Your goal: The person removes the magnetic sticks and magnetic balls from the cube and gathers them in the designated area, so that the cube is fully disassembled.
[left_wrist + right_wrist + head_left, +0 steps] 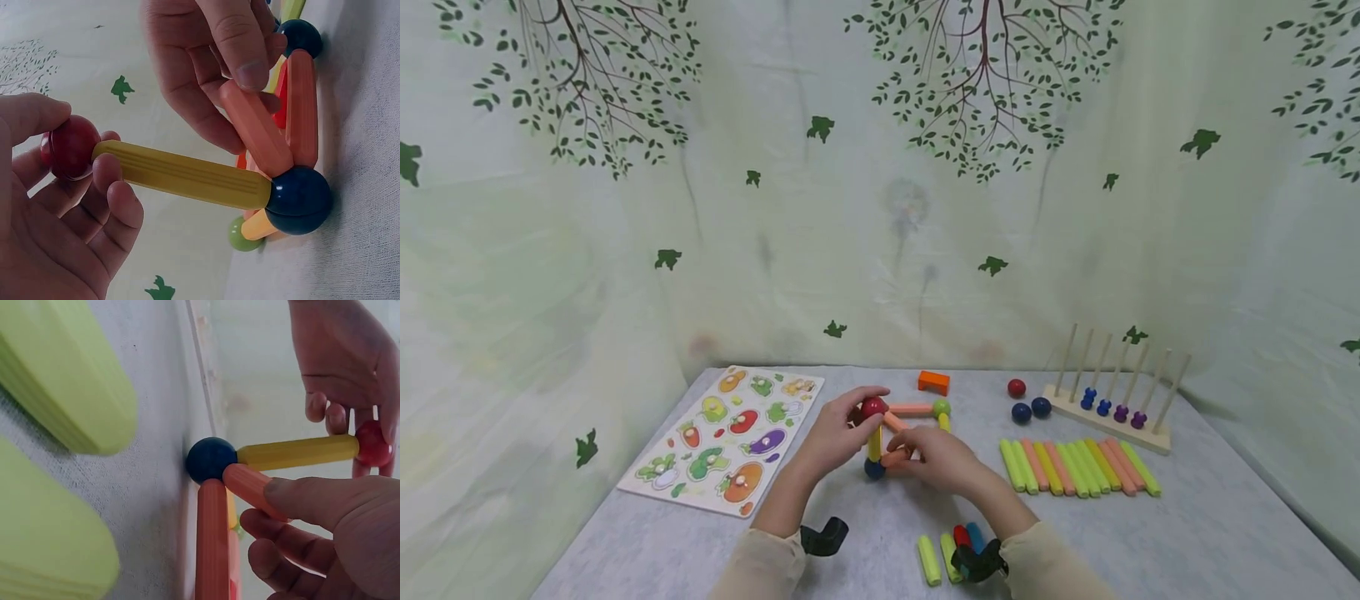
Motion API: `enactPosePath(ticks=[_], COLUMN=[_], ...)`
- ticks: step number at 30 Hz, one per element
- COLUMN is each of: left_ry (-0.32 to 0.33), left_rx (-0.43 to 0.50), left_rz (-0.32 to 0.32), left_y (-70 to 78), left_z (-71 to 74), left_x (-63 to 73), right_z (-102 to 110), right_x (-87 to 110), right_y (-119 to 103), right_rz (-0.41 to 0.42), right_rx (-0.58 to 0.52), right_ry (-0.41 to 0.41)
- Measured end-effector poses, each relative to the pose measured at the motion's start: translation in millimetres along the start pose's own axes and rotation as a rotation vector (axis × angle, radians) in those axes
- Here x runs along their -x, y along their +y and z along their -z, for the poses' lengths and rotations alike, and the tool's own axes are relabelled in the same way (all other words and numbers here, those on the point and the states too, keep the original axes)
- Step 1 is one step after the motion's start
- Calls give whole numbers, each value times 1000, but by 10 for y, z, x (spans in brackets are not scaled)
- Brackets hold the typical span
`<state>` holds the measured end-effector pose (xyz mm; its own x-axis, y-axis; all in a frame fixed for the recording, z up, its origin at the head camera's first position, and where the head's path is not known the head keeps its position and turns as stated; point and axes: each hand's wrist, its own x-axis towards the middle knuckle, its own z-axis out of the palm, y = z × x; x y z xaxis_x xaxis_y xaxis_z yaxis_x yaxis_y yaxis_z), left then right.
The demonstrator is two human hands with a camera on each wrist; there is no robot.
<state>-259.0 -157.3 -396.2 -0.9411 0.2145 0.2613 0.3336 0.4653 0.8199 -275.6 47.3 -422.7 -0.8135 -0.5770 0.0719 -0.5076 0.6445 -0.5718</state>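
Firstly, at the near side of the worktop (850,542), two light green rods (928,560), a red rod (961,536) and a blue rod (975,536) lie by the right wrist. Beyond them, the right hand (943,458) pinches a salmon rod (256,128) between thumb and fingers, its far end against a dark blue ball (299,200). The left hand (837,433) grips a red ball (74,147) topping a yellow rod (187,175), which stands on that blue ball; the blue ball rests on the worktop. The assembly extends back to a green ball (942,407). To the left lies a vegetable puzzle board (700,496); to the right, a row of coloured rods (1057,468). Further back are three loose balls (1021,413), a peg stand (1108,422) carrying blue and purple beads, and an orange block (933,382). Behind hangs a leaf-patterned curtain (880,250).
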Motion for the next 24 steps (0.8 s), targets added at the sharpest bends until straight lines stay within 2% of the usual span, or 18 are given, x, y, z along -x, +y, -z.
enactPosePath(ticks=[8, 11, 15, 20, 24], left_ry=[-1, 0, 3, 7, -9], left_rx=[4, 1, -12, -33, -41], left_rz=[10, 5, -1, -14, -31], left_y=[-4, -7, -5, 5, 15], left_z=[3, 5, 6, 4, 7], left_x=[5, 1, 0, 4, -2], right_z=[-53, -68, -74, 12, 175], right_x=[36, 50, 74, 148, 244], right_y=[-97, -101, -97, -60, 41], right_rz=[9, 20, 21, -13, -30], right_rx=[155, 226, 270, 194, 113], right_ry=[-6, -51, -130, -155, -138])
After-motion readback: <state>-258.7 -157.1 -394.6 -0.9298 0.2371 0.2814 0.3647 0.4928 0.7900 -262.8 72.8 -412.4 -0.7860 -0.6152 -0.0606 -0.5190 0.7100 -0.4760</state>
